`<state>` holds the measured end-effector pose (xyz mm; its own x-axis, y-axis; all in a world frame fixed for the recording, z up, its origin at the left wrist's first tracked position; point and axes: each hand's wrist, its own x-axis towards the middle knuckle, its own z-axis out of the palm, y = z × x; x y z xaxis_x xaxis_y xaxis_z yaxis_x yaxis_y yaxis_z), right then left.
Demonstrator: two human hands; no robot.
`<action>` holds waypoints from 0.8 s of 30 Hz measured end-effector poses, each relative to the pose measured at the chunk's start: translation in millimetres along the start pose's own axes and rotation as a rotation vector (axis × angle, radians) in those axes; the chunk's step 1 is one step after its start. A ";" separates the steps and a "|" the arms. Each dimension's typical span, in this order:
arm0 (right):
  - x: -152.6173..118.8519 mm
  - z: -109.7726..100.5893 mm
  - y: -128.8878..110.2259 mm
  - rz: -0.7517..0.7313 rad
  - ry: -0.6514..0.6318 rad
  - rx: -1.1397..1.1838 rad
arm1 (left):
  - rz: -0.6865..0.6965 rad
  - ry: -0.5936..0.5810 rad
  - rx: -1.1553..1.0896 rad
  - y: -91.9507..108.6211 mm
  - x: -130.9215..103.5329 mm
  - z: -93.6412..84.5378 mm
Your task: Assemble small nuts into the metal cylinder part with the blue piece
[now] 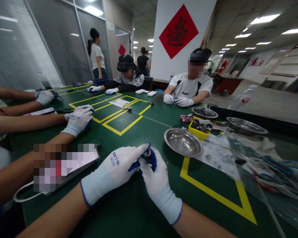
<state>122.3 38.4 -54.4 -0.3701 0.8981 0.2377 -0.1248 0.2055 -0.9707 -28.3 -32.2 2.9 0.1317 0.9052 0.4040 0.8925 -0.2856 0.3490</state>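
Both my hands wear white gloves with blue palms and meet just above the green table [129,211]. Between them is a small dark round part with a silvery ring [147,152], mostly covered by fingers. My left hand [119,167] is closed around it from the left, thumb and forefinger reaching over the top. My right hand [155,173] grips it from the right with bent fingers. Its exact kind cannot be made out. Right of my hands stands a shallow steel bowl [183,142]. A phone-like device with a cable [72,168] lies to the left, partly pixelated.
Beyond the bowl is a yellow bin [198,134] of dark and metal parts. More steel bowls [247,125], plastic bags [218,158] and tangled cables [275,175] crowd the right. A co-worker's gloved hands [80,119] are close on the left; other people work across the table.
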 end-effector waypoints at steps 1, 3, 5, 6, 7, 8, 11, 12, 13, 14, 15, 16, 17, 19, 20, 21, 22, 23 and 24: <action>0.1 -0.7 0.0 0.002 0.011 -0.005 | -0.031 0.041 -0.031 -1.9 -3.8 -0.1; -1.0 -2.9 0.4 -0.022 0.073 -0.032 | -0.136 0.147 -0.088 -4.0 -7.5 -3.1; -3.4 -6.0 0.7 -0.067 0.146 -0.083 | -0.246 0.203 -0.086 -5.9 -6.4 -7.5; -4.6 -7.7 0.7 -0.084 0.175 -0.107 | -0.299 0.181 -0.061 -6.9 -4.6 -9.4; -5.6 -9.2 0.6 -0.093 0.191 -0.123 | -0.350 0.126 -0.032 -7.9 -2.6 -11.0; -6.3 -10.6 0.2 -0.097 0.203 -0.128 | -0.400 0.051 -0.007 -8.7 -0.6 -12.1; -6.1 -12.7 -1.3 -0.077 0.202 -0.113 | -0.497 -0.146 0.029 -8.3 3.1 -15.3; -5.7 -12.9 -1.5 -0.080 0.191 -0.110 | -0.515 -0.184 0.039 -7.1 3.4 -16.6; -5.3 -13.1 -1.4 -0.088 0.177 -0.110 | -0.532 -0.215 0.055 -5.4 3.5 -18.1; -5.2 -13.4 -0.9 -0.095 0.162 -0.113 | -0.548 -0.248 0.077 -3.4 3.5 -19.4; -5.3 -14.0 0.0 -0.097 0.146 -0.117 | -0.565 -0.287 0.102 -1.2 3.6 -20.6; -5.7 -15.0 1.2 -0.092 0.133 -0.121 | -0.578 -0.329 0.126 1.0 3.8 -21.4; -6.3 -16.4 2.7 -0.084 0.129 -0.123 | -0.585 -0.369 0.148 3.3 4.3 -21.7; -7.4 -20.1 5.5 -0.069 0.142 -0.112 | -0.582 -0.425 0.176 7.6 5.7 -21.2; -7.7 -21.9 6.5 -0.059 0.144 -0.096 | -0.578 -0.441 0.182 9.4 6.5 -20.7; -7.7 -23.5 7.0 -0.047 0.141 -0.073 | -0.579 -0.451 0.184 10.9 7.4 -20.0; -7.3 -24.7 7.0 -0.033 0.134 -0.049 | -0.583 -0.458 0.184 12.0 8.2 -19.3; -6.5 -25.2 6.4 -0.017 0.127 -0.024 | -0.590 -0.465 0.183 12.8 8.9 -18.7; -5.5 -25.2 5.3 -0.002 0.119 -0.005 | -0.601 -0.473 0.187 13.2 9.5 -18.2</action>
<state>146.8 44.3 -61.8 -0.2575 0.9376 0.2336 -0.1209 0.2086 -0.9705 -23.2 -33.0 26.7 -0.2642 0.9376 -0.2262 0.9212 0.3147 0.2289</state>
